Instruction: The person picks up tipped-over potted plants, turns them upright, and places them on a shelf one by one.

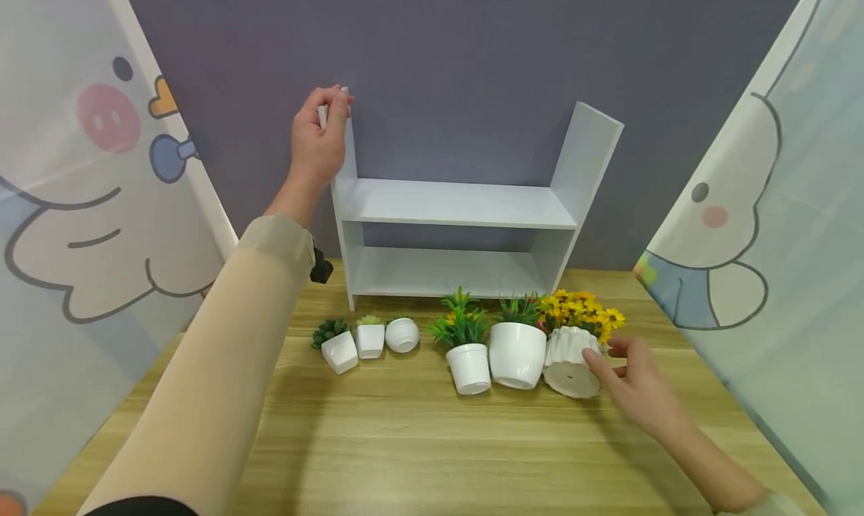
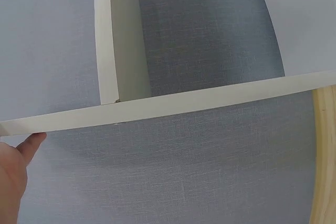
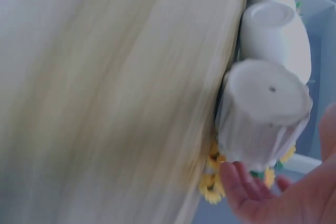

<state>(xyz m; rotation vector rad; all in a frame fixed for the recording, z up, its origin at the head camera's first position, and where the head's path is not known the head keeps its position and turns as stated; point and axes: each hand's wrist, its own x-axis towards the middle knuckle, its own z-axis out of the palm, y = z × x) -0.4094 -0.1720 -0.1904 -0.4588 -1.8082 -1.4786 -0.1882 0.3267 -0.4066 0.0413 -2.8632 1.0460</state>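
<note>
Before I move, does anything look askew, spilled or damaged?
The far-right ribbed pot with yellow flowers lies on its side, base showing, rather than upright; the wide pot and slim pot left of it do too. A small brown mark at a joint of the shelf may be damage. No spill shows.

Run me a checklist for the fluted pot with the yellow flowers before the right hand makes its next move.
1. White shelf standing on the table: ok, upright behind the plants.
2. Left hand holding the shelf: ok, it grips the top of the left side panel.
3. Fluted pot standing upright: not ok, it lies on its side, base towards the person.
4. Right hand gripping the fluted pot: not ok, the hand is beside it, fingers not wrapped round it.
5. Gap to the wide smooth pot: cannot tell, they lie side by side and may touch.
</note>
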